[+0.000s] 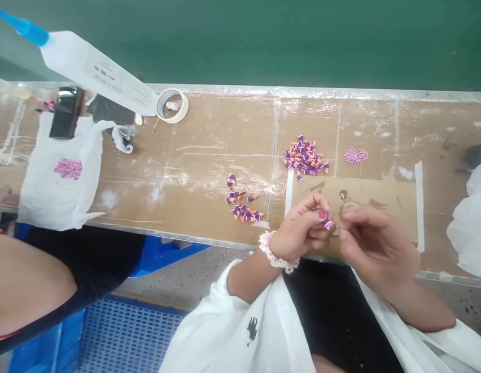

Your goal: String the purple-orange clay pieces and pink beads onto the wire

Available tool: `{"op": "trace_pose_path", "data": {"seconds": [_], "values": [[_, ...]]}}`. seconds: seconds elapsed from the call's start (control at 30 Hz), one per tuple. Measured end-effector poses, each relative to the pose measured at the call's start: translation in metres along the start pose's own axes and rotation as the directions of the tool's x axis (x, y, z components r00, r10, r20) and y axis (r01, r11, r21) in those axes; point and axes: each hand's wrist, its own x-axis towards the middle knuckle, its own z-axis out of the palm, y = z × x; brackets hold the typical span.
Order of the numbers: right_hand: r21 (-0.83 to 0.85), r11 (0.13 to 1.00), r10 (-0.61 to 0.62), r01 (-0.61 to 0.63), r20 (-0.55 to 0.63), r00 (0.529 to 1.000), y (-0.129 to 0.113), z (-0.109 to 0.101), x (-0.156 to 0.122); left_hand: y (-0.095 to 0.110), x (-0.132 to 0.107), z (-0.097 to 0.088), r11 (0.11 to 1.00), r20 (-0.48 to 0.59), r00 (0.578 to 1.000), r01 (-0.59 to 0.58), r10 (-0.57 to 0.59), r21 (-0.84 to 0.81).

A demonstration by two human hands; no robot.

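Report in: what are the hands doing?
Left hand pinching pink piece. Right hand pinched shut at its tip; contents too small to tell. Purple pile beyond, apart from both hands.

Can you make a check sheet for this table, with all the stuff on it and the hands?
Surface: brown table, scuffed, with white tape strips.
Job's things: pink piece held; purple pile, smaller pile and pink pile on the table.
Clutter: tape roll, bottle, white bag, dark box.
Hands: left hand pinches the pink piece; right hand pinches at its tip.
Cables: nothing seen.
Surroundings: another person's arm at the left, blue crate below.
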Motion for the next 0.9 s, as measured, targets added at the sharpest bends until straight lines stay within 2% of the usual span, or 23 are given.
{"op": "trace_pose_path", "data": {"seconds": [0.2, 0.47, 0.73, 0.9], "values": [[-0.063, 0.998, 0.005, -0.003, 0.040, 0.999, -0.005, 0.000, 0.005, -0.003, 0.000, 0.002, 1.000, -0.026, 0.999, -0.019, 0.020, 0.022], [-0.131, 0.991, 0.029, -0.022, 0.048, 0.998, -0.005, 0.001, 0.003, -0.006, -0.001, 0.000, 0.996, 0.017, 0.997, -0.081, 0.080, 0.047], [-0.198, 0.980, -0.012, 0.025, 0.067, 0.998, -0.007, 0.002, 0.007, -0.011, -0.004, 0.001, 0.939, -0.074, 0.968, -0.211, 0.239, 0.273], [-0.229, 0.972, -0.026, 0.044, 0.080, 0.996, -0.008, 0.001, 0.009, -0.015, -0.004, 0.004, 0.930, -0.060, 0.959, -0.252, 0.277, 0.269]]}}
